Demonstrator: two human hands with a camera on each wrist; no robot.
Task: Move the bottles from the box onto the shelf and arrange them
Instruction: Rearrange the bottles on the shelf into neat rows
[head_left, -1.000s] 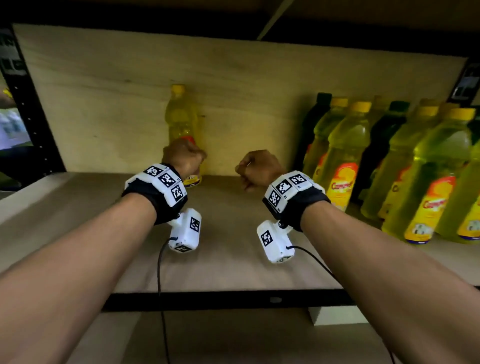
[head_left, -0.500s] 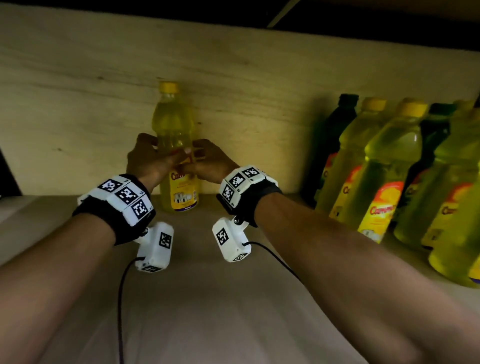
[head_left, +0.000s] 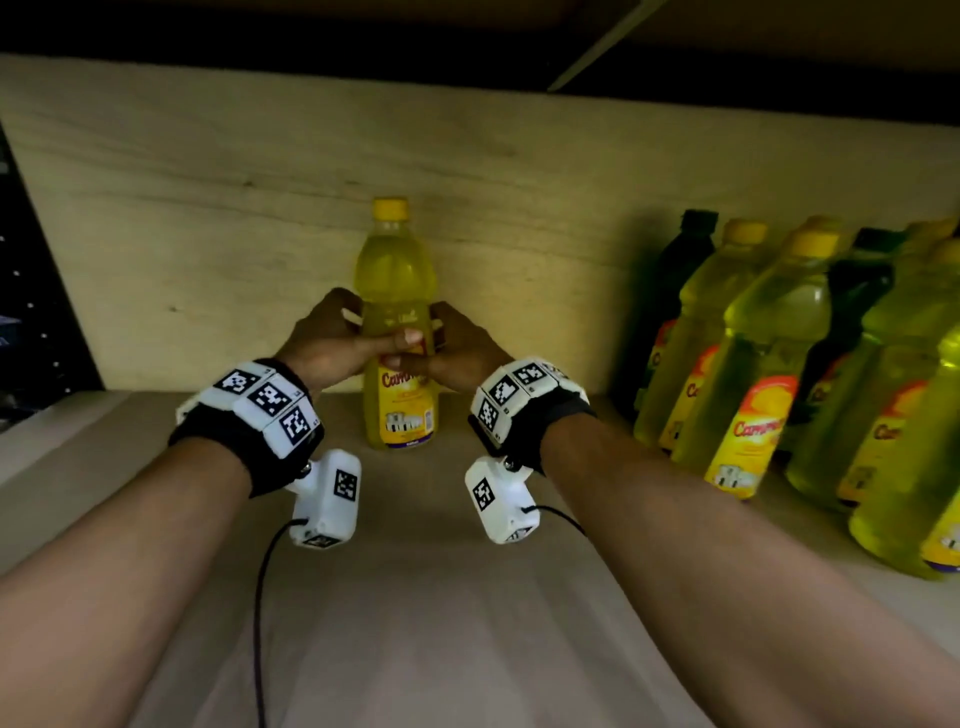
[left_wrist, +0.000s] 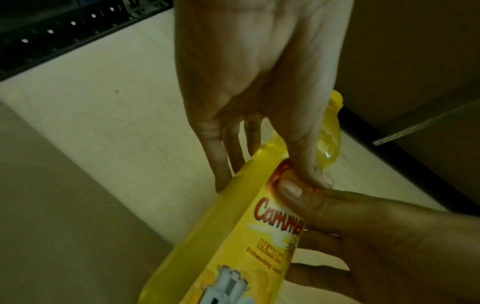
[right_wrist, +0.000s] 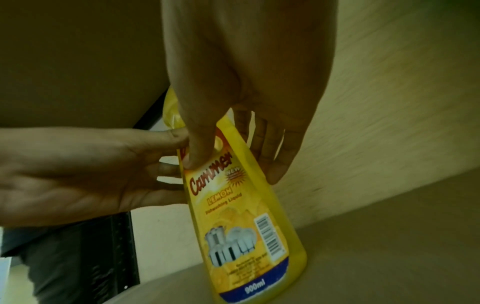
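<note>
A yellow dish-soap bottle (head_left: 397, 332) with a yellow cap stands upright on the wooden shelf (head_left: 441, 597), close to the back panel. My left hand (head_left: 337, 345) holds its left side, thumb across the front and fingers behind. My right hand (head_left: 457, 353) holds the right side the same way, thumb on the label. The left wrist view shows both thumbs meeting on the bottle (left_wrist: 249, 236) at the label's top. In the right wrist view the bottle (right_wrist: 241, 222) rests its base on the shelf.
Several more yellow and dark green bottles (head_left: 769, 364) stand in rows at the shelf's right. A black perforated upright (head_left: 31, 291) bounds the left side. An upper shelf board (head_left: 467, 31) hangs overhead. The box is out of view.
One second ago my right hand was a bare fist apart from the bottle; it has since joined the left on it. The bottle now stands a little further right along the back panel.
</note>
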